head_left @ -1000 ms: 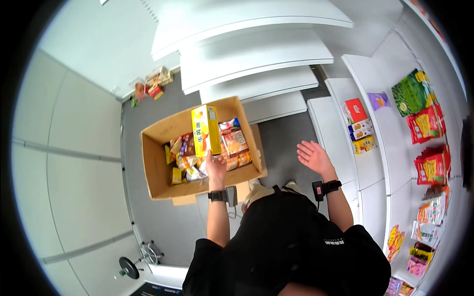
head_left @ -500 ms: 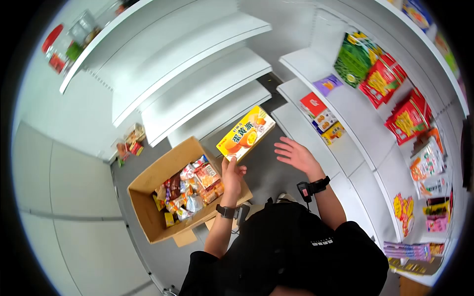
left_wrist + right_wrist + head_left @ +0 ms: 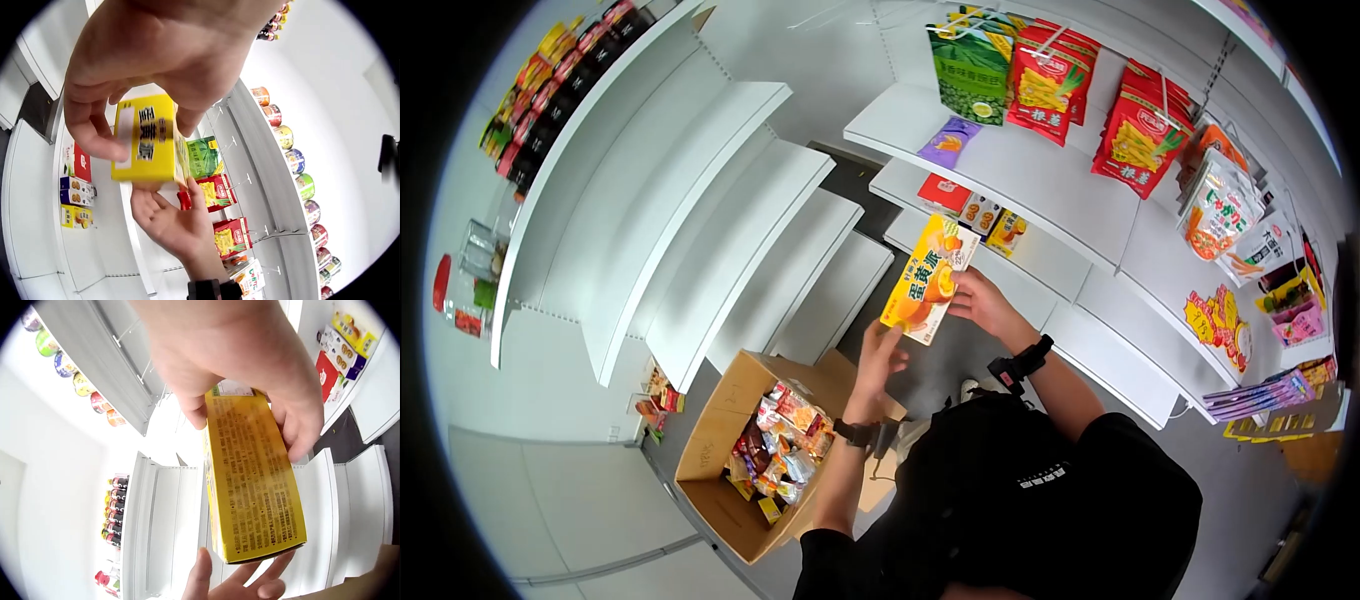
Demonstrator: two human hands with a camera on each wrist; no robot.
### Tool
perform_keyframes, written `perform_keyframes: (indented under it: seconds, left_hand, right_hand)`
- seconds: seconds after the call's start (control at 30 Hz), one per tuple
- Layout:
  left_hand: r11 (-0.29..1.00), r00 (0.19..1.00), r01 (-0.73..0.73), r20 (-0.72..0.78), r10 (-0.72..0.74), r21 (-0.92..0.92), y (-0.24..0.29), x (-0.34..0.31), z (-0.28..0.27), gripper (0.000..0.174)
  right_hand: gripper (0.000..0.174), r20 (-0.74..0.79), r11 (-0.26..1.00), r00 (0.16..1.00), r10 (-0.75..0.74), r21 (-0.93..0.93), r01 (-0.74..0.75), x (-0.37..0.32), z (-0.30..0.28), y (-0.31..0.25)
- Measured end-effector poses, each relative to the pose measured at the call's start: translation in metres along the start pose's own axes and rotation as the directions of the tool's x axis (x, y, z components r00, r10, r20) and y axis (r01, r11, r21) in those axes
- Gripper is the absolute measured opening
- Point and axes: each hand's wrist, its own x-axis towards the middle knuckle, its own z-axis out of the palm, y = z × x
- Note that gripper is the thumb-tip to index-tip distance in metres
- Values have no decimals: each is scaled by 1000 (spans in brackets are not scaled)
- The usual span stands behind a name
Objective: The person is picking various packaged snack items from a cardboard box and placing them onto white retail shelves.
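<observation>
Between both hands is a yellow egg-yolk pie box (image 3: 930, 278), tilted, its printed front facing up in the head view. My left hand (image 3: 880, 362) grips its lower left end, with thumb and fingers on opposite sides of the box (image 3: 147, 140) in the left wrist view. At the other end my right hand (image 3: 988, 303) holds it, and the right wrist view has thumb and fingers straddling the yellow side (image 3: 253, 481) covered in small print. Behind the box in the head view, several small boxes (image 3: 978, 213) stand on a lower shelf, one of them yellow.
A cardboard carton (image 3: 715, 440) of mixed snack packs stands on the floor at lower left. White tiered shelves (image 3: 670, 200) rise at the left. On the right shelves hang red snack bags (image 3: 1140, 135) and a green bag (image 3: 970, 75); a purple packet (image 3: 949, 141) lies near the edge.
The box has moved from above the carton rightward toward the right shelves. My right hand, earlier apart with spread fingers, now holds the box too. The view has turned right.
</observation>
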Motion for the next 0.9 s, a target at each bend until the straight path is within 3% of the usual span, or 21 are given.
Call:
perform_keyframes:
  seconds: [0.07,0.17,0.27,0.37,0.5,0.6,0.8,0.9]
  left_hand:
    - [999,999,27,-41,-26,24,4,4,-5,59]
    - [994,979,92,178,-101,61,7,13,-6,51]
    - [995,967,92,233,-98,36,5,18,3,40]
    - [992,984,49,178,-28,-114,6,19,18,36]
    - [980,984,70,173,-38,-188,-2,33,30,35]
    - [978,984,89,170,-57,-188,-6,41,34,47]
    - [968,967,169,221,-126,-187,-22,61,42,43]
    - [959,938,238,293,-186,-152,-23,69,44,50]
  right_hand:
    - [51,17,999,999,35,-29,-35,-4,-10,-1]
    - [53,51,996,996,75,-44,-73,-11,-16,-1]
    - [56,73,997,996,57,-52,-53,-11,-23,3]
    - [60,95,998,993,65,-18,-63,-14,-26,4]
    - [67,145,983,977,155,-118,-138,-24,-24,18]
    - [72,119,982,975,188,-43,-184,-19,-33,32]
    - [80,62,963,962,268,10,-269,-30,-41,33]
    - [73,74,962,970,232,129,-240,-22,-58,42]
